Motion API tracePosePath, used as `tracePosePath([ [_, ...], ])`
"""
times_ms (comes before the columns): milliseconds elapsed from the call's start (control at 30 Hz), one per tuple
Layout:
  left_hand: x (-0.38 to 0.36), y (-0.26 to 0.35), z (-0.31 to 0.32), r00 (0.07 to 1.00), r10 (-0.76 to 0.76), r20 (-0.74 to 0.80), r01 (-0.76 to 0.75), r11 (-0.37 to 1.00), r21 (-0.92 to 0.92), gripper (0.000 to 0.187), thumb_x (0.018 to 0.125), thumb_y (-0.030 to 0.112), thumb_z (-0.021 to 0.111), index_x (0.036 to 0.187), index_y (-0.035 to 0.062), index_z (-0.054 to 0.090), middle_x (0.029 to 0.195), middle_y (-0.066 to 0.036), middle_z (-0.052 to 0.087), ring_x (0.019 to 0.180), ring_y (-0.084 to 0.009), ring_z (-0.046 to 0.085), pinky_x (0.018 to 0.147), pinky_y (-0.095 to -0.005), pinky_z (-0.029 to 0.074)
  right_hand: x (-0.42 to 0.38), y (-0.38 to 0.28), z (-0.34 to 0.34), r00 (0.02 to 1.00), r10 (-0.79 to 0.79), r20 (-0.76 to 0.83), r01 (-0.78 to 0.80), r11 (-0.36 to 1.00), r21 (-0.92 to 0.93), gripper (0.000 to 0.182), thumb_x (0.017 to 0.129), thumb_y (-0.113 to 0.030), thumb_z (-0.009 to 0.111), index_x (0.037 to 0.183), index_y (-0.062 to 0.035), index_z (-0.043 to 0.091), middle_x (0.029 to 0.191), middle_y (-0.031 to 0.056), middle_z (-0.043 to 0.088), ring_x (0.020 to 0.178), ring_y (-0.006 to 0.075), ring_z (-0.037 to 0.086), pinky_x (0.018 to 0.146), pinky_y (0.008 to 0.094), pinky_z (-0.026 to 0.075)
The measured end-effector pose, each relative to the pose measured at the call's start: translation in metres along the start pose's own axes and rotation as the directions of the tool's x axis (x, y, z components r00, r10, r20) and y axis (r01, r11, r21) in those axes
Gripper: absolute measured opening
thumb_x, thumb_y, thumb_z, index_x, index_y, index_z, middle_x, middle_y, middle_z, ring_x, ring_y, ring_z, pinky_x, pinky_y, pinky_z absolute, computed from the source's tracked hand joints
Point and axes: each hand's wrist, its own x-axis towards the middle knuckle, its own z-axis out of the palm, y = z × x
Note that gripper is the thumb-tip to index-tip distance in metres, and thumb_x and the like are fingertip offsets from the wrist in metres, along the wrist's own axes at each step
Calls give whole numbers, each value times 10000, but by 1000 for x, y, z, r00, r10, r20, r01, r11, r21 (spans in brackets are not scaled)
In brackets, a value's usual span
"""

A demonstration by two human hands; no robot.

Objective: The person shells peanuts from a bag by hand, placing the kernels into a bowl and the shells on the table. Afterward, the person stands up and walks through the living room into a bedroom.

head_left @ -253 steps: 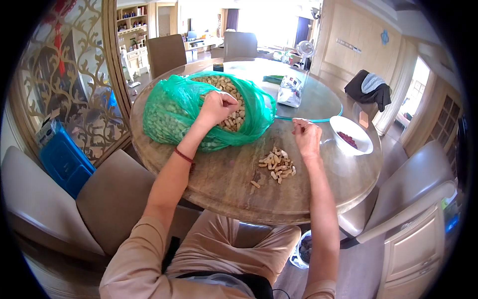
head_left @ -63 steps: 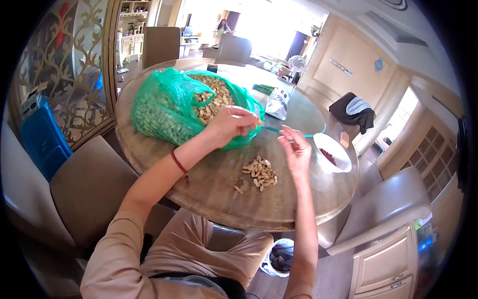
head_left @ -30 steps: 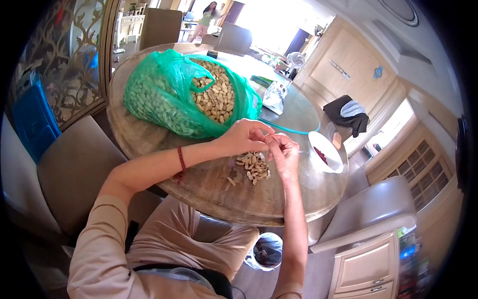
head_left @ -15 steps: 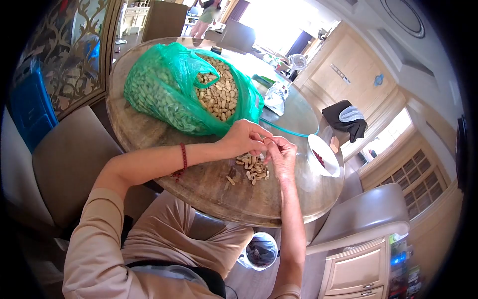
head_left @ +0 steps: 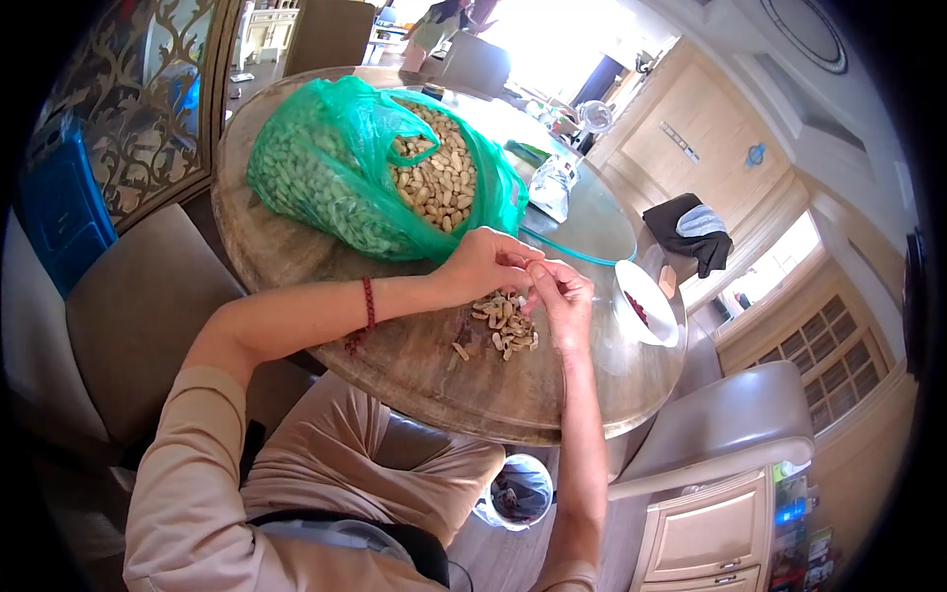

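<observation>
Clock centred on the joined hands. We log a lined bin (head_left: 489,509) at six, below the table's (head_left: 444,385) near edge. Shell pile (head_left: 505,326) lies just below the hands, towards seven, its upper edge partly blocked. Left hand (head_left: 485,266) and right hand (head_left: 564,304) meet fingertip to fingertip, fingers bent in a pinch; we can't tell what sits between them. White bowl (head_left: 663,330) at half three, dark red pieces inside. Green bag (head_left: 316,178) at ten, bulky, crowding the left hand's far side. Silvery packet (head_left: 554,187) past twelve. Person (head_left: 432,32) far off near eleven.

Peanuts (head_left: 439,183) fill the bag's gaping mouth: tan, in shell, tightly heaped; more show green through thin plastic.

Packet markings: too small for us to read.
</observation>
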Motion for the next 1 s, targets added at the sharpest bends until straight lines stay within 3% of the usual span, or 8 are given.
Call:
tracePosePath([
  [100, 1, -1, -3, 999, -48, 8, 48, 997, 57, 300, 770, 9, 630, 1069, 11, 607, 772, -59, 642, 658, -78, 595, 593, -222, 521, 1, 5, -6, 997, -50, 63, 56, 993, -106, 214, 879, -141, 547, 927, 51, 628, 794, 54, 589, 560, 74, 524, 458, 221, 484],
  [200, 3, 2, -3, 997, -75, -13, 75, 997, 1, 261, 783, 27, 632, 1041, 1, 612, 805, -63, 639, 669, -89, 601, 600, -228, 529, 2, 7, -5, 999, 0, -54, -1, 1000, -27, 210, 874, -117, 547, 1016, 24, 612, 905, 70, 583, 610, 81, 550, 482, 209, 495],
  [400, 4, 6, -3, 993, -119, -4, 117, 986, -119, 182, 791, 30, 625, 961, -32, 606, 833, -79, 639, 689, -105, 613, 599, -240, 536, -1, 1, 1, 996, -88, 9, 89, 991, -97, 338, 819, -59, 610, 1148, -4, 552, 1006, 65, 573, 692, 98, 578, 543, 204, 507],
  [633, 3, 6, -4, 998, -66, 17, 67, 996, -63, 102, 775, -1, 623, 867, -47, 622, 790, -80, 640, 687, -100, 605, 593, -228, 519, -2, -4, 4, 998, 33, 57, -31, 999, -28, 378, 784, 0, 619, 1156, -28, 559, 960, 57, 615, 739, 112, 618, 557, 203, 491],
  [800, 2, 8, -3, 997, -67, 35, 70, 995, -72, 89, 766, -25, 613, 851, -50, 618, 762, -74, 632, 668, -99, 599, 578, -221, 502, -4, -7, 6, 999, -36, 20, 38, 988, -150, 305, 780, -13, 633, 1084, -21, 607, 866, 52, 648, 759, 111, 632, 592, 207, 496],
  [933, 0, 8, 0, 998, -50, 23, 51, 998, -44, 43, 770, -32, 603, 812, -41, 601, 733, -68, 620, 645, -99, 594, 561, -219, 496, -7, -5, 7, 999, -43, 20, 45, 994, -98, 299, 777, -20, 639, 1075, -18, 612, 861, 49, 651, 716, 97, 621, 606, 207, 498],
  [1000, -1, 7, 0, 999, -36, 23, 37, 998, -53, 29, 771, -34, 599, 800, -37, 595, 728, -67, 617, 640, -99, 594, 557, -220, 496, -7, -1, 5, 996, -93, 15, 94, 981, -169, 300, 778, -23, 641, 1077, -17, 612, 861, 47, 649, 702, 86, 610, 602, 208, 498],
])
